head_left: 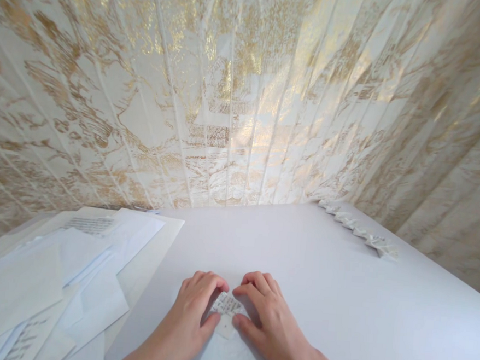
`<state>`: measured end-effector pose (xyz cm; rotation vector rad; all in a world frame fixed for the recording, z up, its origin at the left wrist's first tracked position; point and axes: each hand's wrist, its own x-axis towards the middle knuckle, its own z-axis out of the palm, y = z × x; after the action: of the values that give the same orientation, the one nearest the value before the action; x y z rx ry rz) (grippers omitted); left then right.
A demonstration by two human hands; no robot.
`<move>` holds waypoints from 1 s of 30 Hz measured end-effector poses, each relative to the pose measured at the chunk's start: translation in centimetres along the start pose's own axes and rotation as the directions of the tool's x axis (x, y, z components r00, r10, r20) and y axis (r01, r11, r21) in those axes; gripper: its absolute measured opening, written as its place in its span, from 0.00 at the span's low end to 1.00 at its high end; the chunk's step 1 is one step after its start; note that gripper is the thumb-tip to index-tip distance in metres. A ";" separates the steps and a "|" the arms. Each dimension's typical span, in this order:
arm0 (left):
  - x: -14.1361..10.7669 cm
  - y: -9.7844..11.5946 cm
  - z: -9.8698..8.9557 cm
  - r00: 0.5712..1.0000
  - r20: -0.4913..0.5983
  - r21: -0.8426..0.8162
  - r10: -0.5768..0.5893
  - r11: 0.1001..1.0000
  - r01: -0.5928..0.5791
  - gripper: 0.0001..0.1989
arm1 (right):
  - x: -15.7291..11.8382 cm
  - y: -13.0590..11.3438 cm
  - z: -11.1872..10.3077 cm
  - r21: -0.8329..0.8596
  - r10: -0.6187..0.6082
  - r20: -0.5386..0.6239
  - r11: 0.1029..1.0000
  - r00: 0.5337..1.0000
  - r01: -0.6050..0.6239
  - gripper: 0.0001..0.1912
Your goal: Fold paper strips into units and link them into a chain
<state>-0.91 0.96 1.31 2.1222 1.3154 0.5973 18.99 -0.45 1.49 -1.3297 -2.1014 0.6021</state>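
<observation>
A small folded piece of paper (pixel 228 305) with printed writing lies on the white table in front of me, its lower part plain white. My left hand (pixel 196 308) grips its left edge, thumb below and index finger above. On the opposite side my right hand (pixel 266 310) holds the right edge in the same way, fingers curled. The fingertips partly cover the paper's sides.
Loose sheets and cut pieces of paper (pixel 89 268), some printed, are heaped at the left. A row of small folded paper pieces (pixel 355 229) lines the table's far right edge. Behind the white table (pixel 338 307) hangs a gold-patterned curtain (pixel 229 102).
</observation>
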 end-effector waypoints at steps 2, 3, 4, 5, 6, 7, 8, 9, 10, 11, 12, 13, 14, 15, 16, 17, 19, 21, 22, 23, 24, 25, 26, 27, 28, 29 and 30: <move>0.0 -0.2 0.4 1.000 -0.014 -0.042 -0.016 0.999 0.016 0.21 | 0.2 0.0 0.4 0.010 0.012 -0.007 1.000 1.000 -0.011 0.17; 0.0 -0.4 0.5 1.000 -0.025 -0.046 -0.011 0.999 0.010 0.22 | 0.3 0.0 0.6 0.017 0.016 -0.011 1.000 1.000 -0.016 0.17; 0.0 -0.6 0.7 0.999 -0.045 -0.039 -0.003 0.999 0.001 0.24 | 0.3 0.0 0.7 0.026 0.021 -0.012 0.999 1.000 -0.020 0.17; 0.1 -0.7 0.7 0.998 -0.064 -0.020 0.011 1.000 -0.013 0.25 | 0.3 0.0 0.7 0.037 0.026 -0.010 0.999 1.000 -0.026 0.17; 0.1 -0.8 0.7 0.997 -0.074 0.005 0.025 1.000 -0.025 0.25 | 0.3 0.0 0.7 0.051 0.028 -0.002 0.998 1.000 -0.028 0.16; 0.2 -0.9 0.6 0.996 -0.078 0.030 0.034 0.999 -0.032 0.24 | 0.3 0.0 0.7 0.066 0.025 0.007 0.998 1.000 -0.025 0.16; 0.2 -0.8 0.5 0.996 -0.074 0.049 0.039 0.998 -0.035 0.21 | 0.2 0.0 0.7 0.081 0.016 0.016 0.997 1.000 -0.018 0.16; 0.3 -0.8 0.4 0.997 -0.069 0.061 0.042 0.997 -0.037 0.19 | 0.2 -0.1 0.6 0.097 0.004 0.025 0.995 1.000 -0.007 0.15; 0.3 -0.6 0.3 0.998 -0.059 0.065 0.039 0.997 -0.035 0.16 | 0.2 -0.2 0.6 0.115 -0.010 0.031 0.993 0.999 0.006 0.15; 0.4 -0.4 0.1 0.998 -0.049 0.060 0.027 0.998 -0.024 0.14 | 0.1 -0.2 0.5 0.135 -0.016 0.033 0.991 0.999 0.012 0.15; 0.4 -0.2 0.0 0.999 -0.039 0.040 0.005 0.999 -0.003 0.13 | 0.1 -0.3 0.4 0.159 -0.007 0.029 0.987 1.000 0.002 0.16; 0.4 0.0 0.0 0.999 -0.020 0.004 -0.025 1.000 0.025 0.11 | 0.1 -0.4 0.4 0.188 0.017 0.019 0.982 1.000 -0.020 0.16; 0.4 0.3 -0.1 0.998 0.006 -0.049 -0.056 0.997 0.057 0.09 | 0.0 -0.4 0.3 0.219 0.050 0.009 0.974 0.999 -0.051 0.16; 0.4 0.5 -0.1 0.996 0.034 -0.114 -0.080 0.990 0.083 0.06 | 0.0 -0.5 0.3 0.249 0.085 0.001 0.965 0.996 -0.082 0.16; 0.3 0.8 -0.1 0.995 0.054 -0.187 -0.089 0.978 0.098 0.03 | 0.0 -0.4 0.4 0.277 0.115 -0.001 0.955 0.993 -0.110 0.16; 0.2 1.0 -0.1 0.994 0.060 -0.259 -0.089 0.961 0.102 0.02 | 0.0 -0.4 0.4 0.303 0.136 0.005 0.944 0.991 -0.131 0.16; 0.1 1.4 -0.1 0.997 0.041 -0.381 -0.058 0.922 0.069 0.06 | 0.0 -0.2 0.6 0.367 0.141 0.024 0.920 0.990 -0.140 0.12; -0.1 1.6 -0.1 1.000 -0.001 -0.452 -0.013 0.892 0.011 0.07 | -0.1 -0.1 0.7 0.442 0.106 0.006 0.891 0.994 -0.098 0.08; -0.1 1.5 0.0 1.000 -0.019 -0.463 0.010 0.886 -0.018 0.06 | -0.2 -0.1 0.6 0.467 0.068 -0.025 0.883 0.997 -0.049 0.08; -0.1 1.4 0.0 0.999 -0.037 -0.455 0.033 0.889 -0.046 0.05 | -0.2 -0.1 0.4 0.467 0.012 -0.068 0.884 0.998 0.022 0.10; 0.0 1.2 0.1 0.997 -0.055 -0.427 0.052 0.901 -0.071 0.05 | -0.2 0.0 0.2 0.430 -0.063 -0.111 0.897 0.992 0.105 0.12; 0.0 0.9 0.2 0.995 -0.074 -0.384 0.062 0.919 -0.086 0.06 | -0.3 0.0 0.0 0.350 -0.150 -0.145 0.917 0.978 0.193 0.14; 0.1 0.6 0.4 0.994 -0.091 -0.332 0.068 0.938 -0.094 0.08 | -0.3 0.0 -0.3 0.232 -0.247 -0.160 0.932 0.956 0.279 0.15; 0.1 0.3 0.7 0.991 -0.110 -0.281 0.078 0.954 -0.106 0.12 | -0.3 0.0 -0.5 0.084 -0.339 -0.149 0.932 0.929 0.353 0.15; 0.1 0.0 1.0 0.987 -0.128 -0.237 0.096 0.964 -0.124 0.17 | -0.2 0.0 -0.6 -0.073 -0.413 -0.113 0.910 0.903 0.407 0.14; -0.1 -0.3 1.3 0.983 -0.141 -0.202 0.119 0.969 -0.146 0.23 | -0.2 0.1 -0.6 -0.218 -0.463 -0.068 0.871 0.884 0.440 0.13; -0.3 -0.5 1.6 0.979 -0.143 -0.175 0.143 0.970 -0.167 0.28 | -0.2 0.1 -0.5 -0.334 -0.490 -0.022 0.825 0.872 0.455 0.12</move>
<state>-0.31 0.52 -0.19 2.0723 1.1182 0.9014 19.46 -0.54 1.73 -0.9019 -2.3848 -0.0252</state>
